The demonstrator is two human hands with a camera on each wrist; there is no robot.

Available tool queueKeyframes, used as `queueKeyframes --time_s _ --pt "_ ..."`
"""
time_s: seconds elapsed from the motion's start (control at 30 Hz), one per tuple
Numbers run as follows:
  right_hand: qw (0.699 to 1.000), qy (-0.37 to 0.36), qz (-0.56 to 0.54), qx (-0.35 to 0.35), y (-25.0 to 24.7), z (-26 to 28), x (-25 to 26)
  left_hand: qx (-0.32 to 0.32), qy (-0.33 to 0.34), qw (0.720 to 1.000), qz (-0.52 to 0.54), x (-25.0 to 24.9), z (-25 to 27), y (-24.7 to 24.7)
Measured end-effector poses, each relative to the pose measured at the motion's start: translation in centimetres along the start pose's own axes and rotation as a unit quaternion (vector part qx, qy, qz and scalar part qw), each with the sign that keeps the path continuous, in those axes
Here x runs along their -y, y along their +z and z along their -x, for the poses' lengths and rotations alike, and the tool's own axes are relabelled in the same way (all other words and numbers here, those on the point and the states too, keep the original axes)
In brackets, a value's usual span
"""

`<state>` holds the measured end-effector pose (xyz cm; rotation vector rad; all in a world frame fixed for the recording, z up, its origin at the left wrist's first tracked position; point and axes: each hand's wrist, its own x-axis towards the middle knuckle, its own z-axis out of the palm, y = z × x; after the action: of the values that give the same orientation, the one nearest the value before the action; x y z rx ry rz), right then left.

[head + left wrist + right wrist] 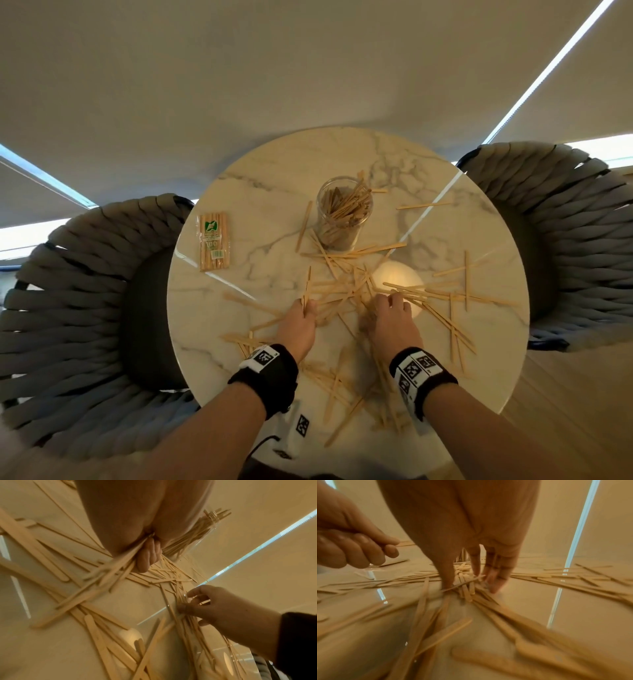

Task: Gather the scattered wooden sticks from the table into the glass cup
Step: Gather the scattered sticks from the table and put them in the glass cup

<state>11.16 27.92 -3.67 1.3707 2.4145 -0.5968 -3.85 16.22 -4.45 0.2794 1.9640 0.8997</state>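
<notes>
Pale wooden sticks (346,291) lie scattered across the round marble table (267,219), thickest at its middle and near edge. At the far middle stands the glass cup (344,212), holding several sticks; it also shows behind my palm as the glass cup (205,527). My left hand (303,317) grips a small bundle of sticks (307,286) that points away from me, its fingers (149,557) curled round them. My right hand (388,303) reaches down into the central pile, thumb and fingers (494,582) pinching sticks (464,582) there.
A sealed packet of sticks (213,241) lies at the table's left. Two woven grey chairs stand beside the table, one on the left (78,308) and one on the right (565,222). A lamp's bright reflection (397,277) shows on the marble near my right hand.
</notes>
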Motion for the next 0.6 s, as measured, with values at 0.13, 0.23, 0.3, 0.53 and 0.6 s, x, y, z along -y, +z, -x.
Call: queueKeyframes --time_s 0.13,0.23,0.3,0.53,0.6 --pt "0.998 -0.012 -0.057 0.016 -0.2 -0.7 0.1 -0.007 -0.027 0.999 0.017 0.5 -0.6 -0.4" --pt "0.991 0.008 -0.133 0.025 -1.2 -1.2 0.1 0.000 -0.041 0.997 0.062 0.0 -0.3 -0.2" --pt "0.983 0.024 -0.182 0.027 -2.0 -1.2 0.2 0.015 -0.043 0.994 0.098 -0.7 -0.1 0.2" --pt "0.930 -0.009 -0.367 -0.029 -5.5 0.7 2.2 0.038 -0.033 0.984 0.171 -3.9 1.0 2.7" --pt "0.916 -0.027 -0.399 -0.022 -6.0 1.2 3.3 0.063 -0.009 0.986 0.156 -5.0 1.6 3.2"
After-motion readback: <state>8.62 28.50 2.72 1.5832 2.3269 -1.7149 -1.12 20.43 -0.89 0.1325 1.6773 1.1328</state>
